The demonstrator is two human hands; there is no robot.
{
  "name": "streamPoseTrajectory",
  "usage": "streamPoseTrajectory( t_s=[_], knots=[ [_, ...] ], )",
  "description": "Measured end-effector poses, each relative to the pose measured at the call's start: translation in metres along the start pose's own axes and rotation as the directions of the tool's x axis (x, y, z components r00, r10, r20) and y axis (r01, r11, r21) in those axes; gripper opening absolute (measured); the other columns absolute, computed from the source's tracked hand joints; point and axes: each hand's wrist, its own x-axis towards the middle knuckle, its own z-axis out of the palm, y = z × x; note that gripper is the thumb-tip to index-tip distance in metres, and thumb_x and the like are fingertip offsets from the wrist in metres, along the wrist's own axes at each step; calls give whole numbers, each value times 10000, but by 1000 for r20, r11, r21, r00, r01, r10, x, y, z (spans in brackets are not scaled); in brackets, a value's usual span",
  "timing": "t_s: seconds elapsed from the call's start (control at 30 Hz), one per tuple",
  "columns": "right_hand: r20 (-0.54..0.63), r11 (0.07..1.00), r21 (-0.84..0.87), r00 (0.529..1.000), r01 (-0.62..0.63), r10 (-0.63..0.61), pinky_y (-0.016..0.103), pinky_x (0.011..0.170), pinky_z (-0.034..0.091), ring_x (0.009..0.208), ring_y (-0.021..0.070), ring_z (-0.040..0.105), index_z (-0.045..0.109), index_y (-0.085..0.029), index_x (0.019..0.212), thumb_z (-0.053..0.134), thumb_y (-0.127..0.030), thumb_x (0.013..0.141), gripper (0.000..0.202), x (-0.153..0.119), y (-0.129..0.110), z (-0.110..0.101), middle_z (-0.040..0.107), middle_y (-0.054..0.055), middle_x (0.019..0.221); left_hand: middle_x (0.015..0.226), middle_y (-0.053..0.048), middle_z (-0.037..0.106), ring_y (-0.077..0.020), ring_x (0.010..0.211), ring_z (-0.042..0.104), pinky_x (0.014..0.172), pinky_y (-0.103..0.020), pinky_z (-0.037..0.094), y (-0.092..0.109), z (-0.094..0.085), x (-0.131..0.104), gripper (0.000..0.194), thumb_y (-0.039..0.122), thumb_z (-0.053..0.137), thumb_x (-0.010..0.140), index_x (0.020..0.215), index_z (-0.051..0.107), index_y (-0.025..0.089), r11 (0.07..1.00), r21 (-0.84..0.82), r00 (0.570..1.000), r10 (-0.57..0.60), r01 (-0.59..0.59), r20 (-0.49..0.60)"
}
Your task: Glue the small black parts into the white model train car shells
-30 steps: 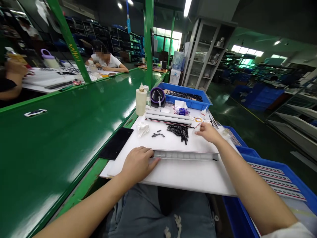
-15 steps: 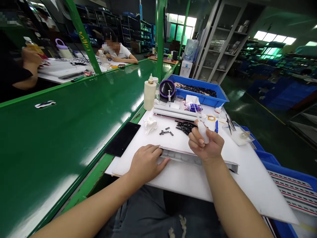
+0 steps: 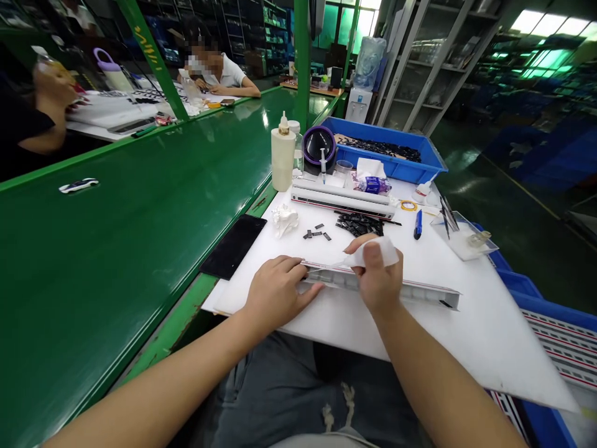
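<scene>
My left hand [image 3: 276, 287] is closed around the left end of a long white channel-shaped piece [image 3: 422, 295], its thumb on the near side. The piece lies open side up and has a red stripe along its edge. In my right hand [image 3: 380, 283] is a small white squeeze bottle [image 3: 386, 250], tipped to the left. Its thin nozzle points into the channel close to my left fingers; whether the tip touches is too fine to tell. Behind the channel lie a heap of small black parts [image 3: 359, 224] and several loose ones [image 3: 318, 234].
A second white striped piece [image 3: 342, 200] lies farther back, near a large cream bottle [image 3: 282, 160] and a blue bin [image 3: 387, 165]. A crumpled tissue [image 3: 284, 221], black pad [image 3: 234, 247], blue marker [image 3: 418, 224] and clear tray [image 3: 466, 239] surround the work. Co-workers sit across the green conveyor [image 3: 153, 199].
My right hand has lowered and turned the squeeze bottle from nozzle-up to nozzle-left, over the channel. My left hand stays on the channel's end. The view has shifted slightly.
</scene>
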Motion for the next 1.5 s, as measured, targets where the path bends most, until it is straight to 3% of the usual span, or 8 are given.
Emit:
streamPoseTrajectory(
  t_s=[0.1, 0.2, 0.7, 1.5],
  knots=[
    [99, 941, -247, 972, 230, -211, 287, 500, 431, 525, 140, 552, 660, -200, 702, 587, -453, 903, 331, -10, 4, 3, 638, 33, 641, 954, -100, 732, -272, 908, 662, 809, -421, 547, 1, 0, -1, 313, 484, 620, 846, 767, 676, 186, 1000, -1, 1000, -14, 14, -13],
    [194, 878, -352, 943, 325, -272, 296, 528, 446, 558, 157, 595, 641, -201, 692, 558, -361, 919, 291, -13, 6, 6, 663, 41, 647, 958, -94, 730, -268, 919, 655, 824, -420, 539, 1, 1, -1, 314, 487, 603, 857, 809, 695, 191, 1000, -2, 1000, -26, 26, 5],
    [242, 820, -453, 934, 349, -264, 275, 545, 429, 546, 143, 582, 630, -190, 687, 539, -304, 926, 280, -14, 11, 14, 646, 24, 614, 916, -94, 722, -265, 893, 646, 818, -411, 530, 0, 2, -1, 332, 482, 574, 873, 796, 687, 180, 1000, 12, 1000, 3, -4, 18],
    [221, 831, -433, 935, 350, -278, 248, 519, 371, 506, 96, 482, 580, -171, 642, 539, -283, 938, 319, -13, 13, 15, 556, -11, 551, 925, -71, 732, -260, 894, 647, 826, -407, 518, -1, 6, -2, 339, 506, 594, 855, 795, 692, 187, 1000, 7, 1000, -13, 13, 15]
  ],
)
